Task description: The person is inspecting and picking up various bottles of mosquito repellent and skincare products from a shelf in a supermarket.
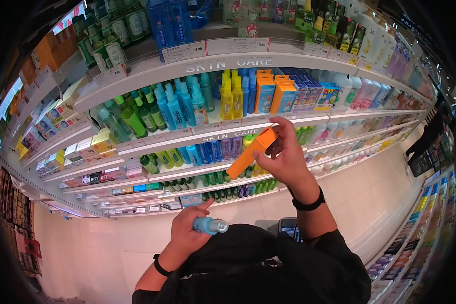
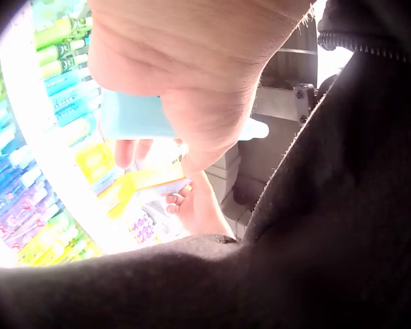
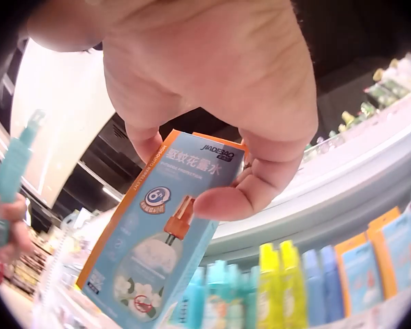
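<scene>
My right hand (image 1: pixel 286 157) pinches an orange and blue box (image 1: pixel 250 153) near its upper end, in front of the shelves. In the right wrist view the blue face of the box (image 3: pixel 157 240) shows a spray bottle picture, with a thumb on its edge. Lower and to the left, my left hand (image 1: pixel 187 228) grips a light blue bottle (image 1: pixel 207 225), its clear cap pointing right. The left wrist view shows the bottle (image 2: pixel 137 115) lying under the fingers and palm of the left hand (image 2: pixel 185 68).
Shelves (image 1: pixel 162 137) of bottles and boxes curve across the front. Matching orange and blue boxes (image 1: pixel 264 93) stand beside yellow bottles (image 1: pixel 232 96). A dark basket (image 1: pixel 289 228) is low near my body. Another shelf (image 1: pixel 415 238) runs along the right; a person in dark clothing (image 1: pixel 430 133) stands beyond.
</scene>
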The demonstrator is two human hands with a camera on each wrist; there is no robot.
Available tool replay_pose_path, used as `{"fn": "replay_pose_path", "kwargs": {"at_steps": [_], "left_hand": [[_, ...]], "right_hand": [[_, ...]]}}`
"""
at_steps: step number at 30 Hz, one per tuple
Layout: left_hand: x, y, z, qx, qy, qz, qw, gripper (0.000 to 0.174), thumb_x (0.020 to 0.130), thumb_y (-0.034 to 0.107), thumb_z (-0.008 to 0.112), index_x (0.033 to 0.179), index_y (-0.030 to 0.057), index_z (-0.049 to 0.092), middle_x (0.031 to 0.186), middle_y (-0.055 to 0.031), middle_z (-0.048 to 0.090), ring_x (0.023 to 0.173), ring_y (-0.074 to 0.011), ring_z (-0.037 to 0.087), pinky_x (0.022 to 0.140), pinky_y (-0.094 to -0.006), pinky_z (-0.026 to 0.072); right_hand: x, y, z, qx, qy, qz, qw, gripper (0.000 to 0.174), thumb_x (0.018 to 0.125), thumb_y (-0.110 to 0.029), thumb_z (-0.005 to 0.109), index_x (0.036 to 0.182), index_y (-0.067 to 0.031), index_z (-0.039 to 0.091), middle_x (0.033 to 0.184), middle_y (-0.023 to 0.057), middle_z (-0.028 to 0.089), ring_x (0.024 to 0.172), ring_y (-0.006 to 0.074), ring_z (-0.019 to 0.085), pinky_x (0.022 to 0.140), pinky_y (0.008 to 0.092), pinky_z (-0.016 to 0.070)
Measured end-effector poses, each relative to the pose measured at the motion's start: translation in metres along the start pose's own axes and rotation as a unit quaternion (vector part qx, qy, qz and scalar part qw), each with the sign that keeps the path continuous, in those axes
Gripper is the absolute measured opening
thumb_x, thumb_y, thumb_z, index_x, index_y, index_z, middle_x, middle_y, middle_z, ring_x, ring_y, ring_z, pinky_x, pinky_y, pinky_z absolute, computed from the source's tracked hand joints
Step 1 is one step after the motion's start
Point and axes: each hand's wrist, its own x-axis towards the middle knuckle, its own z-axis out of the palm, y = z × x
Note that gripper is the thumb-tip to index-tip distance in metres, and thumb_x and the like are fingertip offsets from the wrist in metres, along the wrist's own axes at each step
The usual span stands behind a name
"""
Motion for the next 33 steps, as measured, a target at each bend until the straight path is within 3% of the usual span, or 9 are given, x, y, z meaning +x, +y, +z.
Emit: {"fn": "replay_pose_path", "kwargs": {"at_steps": [3,6,9,15,18,21,24,29,33], "left_hand": [[-0.007,-0.008,-0.014,-0.001,0.012,0.006,1.0,0.033,0.071,0.004,0.08,0.079,0.0069,0.049,0.088,-0.0135,0.068,0.108,-0.0301,0.065,0.078,-0.0344,0.0527],[-0.015,-0.016,-0.024,-0.002,0.011,-0.016,1.0,0.032,0.072,0.004,0.08,0.081,0.0063,0.05,0.087,-0.0125,0.068,0.109,-0.0298,0.064,0.078,-0.0339,0.0528],[-0.02,-0.02,-0.035,-0.017,0.022,-0.013,1.0,0.03,0.073,0.004,0.08,0.082,0.0053,0.051,0.092,-0.0144,0.07,0.105,-0.0264,0.066,0.078,-0.0326,0.0523],[-0.027,-0.027,-0.053,-0.03,0.046,-0.008,0.998,0.027,0.073,0.003,0.079,0.081,0.0041,0.053,0.095,-0.0142,0.07,0.099,-0.0231,0.068,0.078,-0.0326,0.052],[-0.027,-0.025,-0.054,-0.057,0.059,-0.028,0.996,0.024,0.074,0.002,0.077,0.08,0.0035,0.054,0.095,-0.013,0.071,0.097,-0.0212,0.068,0.078,-0.0323,0.0521],[-0.026,-0.022,-0.056,-0.052,0.063,-0.04,0.996,0.022,0.075,0.0,0.076,0.08,0.003,0.055,0.094,-0.0115,0.071,0.095,-0.0201,0.068,0.077,-0.0316,0.0521],[-0.021,-0.02,-0.06,-0.043,0.068,-0.046,0.996,0.021,0.075,-0.001,0.075,0.08,0.0029,0.055,0.094,-0.0118,0.071,0.092,-0.0194,0.068,0.076,-0.0305,0.0518],[-0.019,-0.022,-0.056,-0.063,0.077,-0.049,0.994,0.027,0.074,-0.005,0.074,0.077,0.0051,0.049,0.101,-0.0175,0.07,0.082,-0.0166,0.066,0.074,-0.0305,0.0516],[-0.024,-0.025,-0.052,-0.062,0.08,-0.088,0.991,0.025,0.074,-0.004,0.074,0.075,0.0045,0.05,0.094,-0.018,0.07,0.086,-0.019,0.068,0.073,-0.0319,0.052]], "right_hand": [[0.048,0.019,-0.023,-0.097,0.105,-0.059,0.988,0.07,0.069,-0.019,0.079,0.125,-0.0022,0.039,0.103,0.0097,0.055,0.065,0.0097,0.053,0.058,0.0252,0.0474],[0.084,0.032,-0.039,-0.144,0.117,-0.047,0.982,0.069,0.069,-0.019,0.078,0.124,-0.0013,0.04,0.103,0.0125,0.057,0.074,0.0152,0.059,0.066,0.0283,0.0503],[0.1,0.038,-0.04,-0.216,0.12,-0.047,0.968,0.067,0.071,-0.021,0.077,0.123,0.0007,0.041,0.106,0.0176,0.058,0.099,0.0293,0.061,0.083,0.0361,0.0496],[0.119,0.057,-0.03,-0.292,0.114,-0.05,0.948,0.068,0.071,-0.028,0.076,0.124,-0.003,0.042,0.111,0.0206,0.058,0.102,0.0366,0.06,0.081,0.041,0.0502],[0.129,0.068,-0.027,-0.367,0.123,-0.087,0.918,0.067,0.071,-0.031,0.077,0.124,-0.0069,0.042,0.111,0.0182,0.058,0.093,0.0345,0.062,0.078,0.0407,0.0503],[0.133,0.062,-0.025,-0.393,0.094,-0.053,0.913,0.067,0.071,-0.033,0.076,0.123,-0.0059,0.043,0.116,0.0198,0.058,0.102,0.0381,0.06,0.081,0.0435,0.0496],[0.139,0.066,-0.024,-0.397,0.095,-0.039,0.912,0.065,0.071,-0.033,0.076,0.121,-0.0053,0.045,0.117,0.0185,0.057,0.103,0.0361,0.06,0.083,0.0433,0.0497],[0.148,0.065,-0.029,-0.439,0.082,-0.005,0.895,0.066,0.07,-0.034,0.075,0.12,-0.0023,0.046,0.112,0.0174,0.056,0.1,0.0351,0.06,0.081,0.0422,0.0514],[0.152,0.071,-0.026,-0.477,0.063,-0.003,0.877,0.066,0.069,-0.036,0.076,0.116,0.0013,0.049,0.11,0.0182,0.054,0.098,0.0341,0.06,0.078,0.0405,0.0529]]}}
